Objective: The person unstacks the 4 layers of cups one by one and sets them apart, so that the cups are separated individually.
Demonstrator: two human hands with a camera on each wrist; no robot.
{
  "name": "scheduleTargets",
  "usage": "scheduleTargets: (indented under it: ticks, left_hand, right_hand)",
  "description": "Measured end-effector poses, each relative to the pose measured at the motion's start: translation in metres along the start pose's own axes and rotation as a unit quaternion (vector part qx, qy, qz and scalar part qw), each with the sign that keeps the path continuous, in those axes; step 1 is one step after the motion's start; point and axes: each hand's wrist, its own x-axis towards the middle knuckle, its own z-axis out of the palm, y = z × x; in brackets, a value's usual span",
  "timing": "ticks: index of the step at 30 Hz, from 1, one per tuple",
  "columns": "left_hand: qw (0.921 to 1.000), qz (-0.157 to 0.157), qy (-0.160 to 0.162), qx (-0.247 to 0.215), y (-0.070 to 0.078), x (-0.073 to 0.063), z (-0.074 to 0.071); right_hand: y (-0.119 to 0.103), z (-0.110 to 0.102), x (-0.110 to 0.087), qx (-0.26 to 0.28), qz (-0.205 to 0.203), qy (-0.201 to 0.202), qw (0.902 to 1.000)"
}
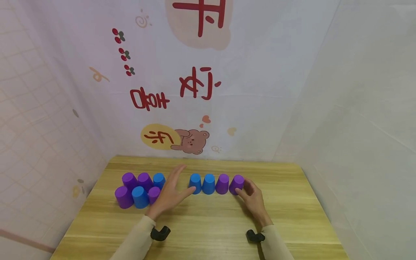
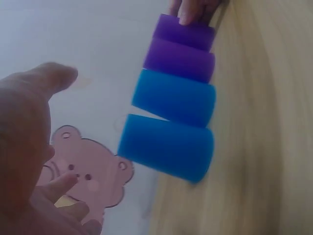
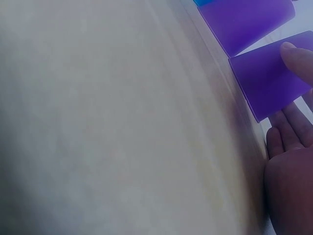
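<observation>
Two blue and two purple cups stand upside down in a row on the table. At the row's right end, my right hand [image 1: 254,199] grips the outermost purple cup [image 1: 236,185], thumb on its front and fingers behind. The other purple cup [image 1: 222,184] stands beside it, then a blue cup [image 1: 208,184]. My left hand [image 1: 172,193] is at the row's left end, fingers extended and thumb spread. In the head view its thumb tip overlaps the end blue cup [image 1: 195,182]; the left wrist view shows that cup [image 2: 166,148] with no finger around it.
Left of my left hand is a cluster of several upside-down purple [image 1: 124,197] and blue cups [image 1: 140,197], partly hidden by the hand. The wooden table [image 1: 208,231] meets a printed white cloth backdrop [image 1: 253,108] behind, with cloth walls at both sides.
</observation>
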Motion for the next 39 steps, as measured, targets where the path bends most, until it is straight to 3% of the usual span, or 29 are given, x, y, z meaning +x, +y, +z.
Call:
scheduleTargets:
  ticks: [9, 20, 31, 39]
  left_hand:
    - [0.9997, -0.021, 0.009, 0.000, -0.013, 0.012, 0.018]
    - [0.9984, -0.050, 0.022, -0.012, -0.021, 0.019, 0.030]
    - [0.9984, -0.049, 0.024, -0.018, -0.029, 0.022, 0.041]
    - [0.9991, -0.027, 0.031, -0.009, -0.029, 0.023, 0.049]
  right_hand:
    - [-0.001, 0.000, 0.001, 0.001, -0.006, -0.002, 1.0000]
    - [-0.002, -0.001, 0.002, -0.002, -0.001, -0.002, 1.0000]
    - [-0.001, -0.001, 0.002, 0.002, 0.002, 0.000, 1.0000]
    - [0.000, -0.001, 0.001, -0.007, 0.002, 0.004, 1.0000]
